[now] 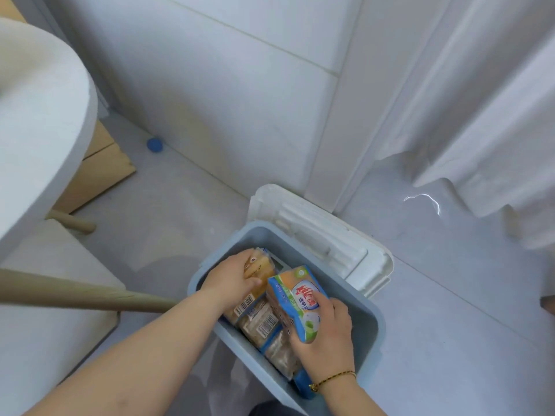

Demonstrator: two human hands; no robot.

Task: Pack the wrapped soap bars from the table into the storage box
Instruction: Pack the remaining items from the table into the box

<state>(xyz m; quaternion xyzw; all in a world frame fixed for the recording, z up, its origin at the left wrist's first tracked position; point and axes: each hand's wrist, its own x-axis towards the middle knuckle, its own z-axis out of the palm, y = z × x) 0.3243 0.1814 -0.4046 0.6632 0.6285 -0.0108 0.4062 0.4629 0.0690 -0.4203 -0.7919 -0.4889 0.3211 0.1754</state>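
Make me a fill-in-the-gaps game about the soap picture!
1. The storage box on the floor is coloured ____.
2. The box's white lid lies ____ the box, not on it.
3. The thin bracelet is on the ____ wrist.
4. The right hand holds a wrapped soap bar over the ____.

Missing words: blue; behind; right; box

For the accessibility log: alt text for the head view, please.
Both hands reach into a blue storage box on the floor: the left hand presses on an orange wrapped soap bar, and the right hand holds a soap pack with red lettering above other bars already inside. The box's white lid leans behind it against a tiled wall.
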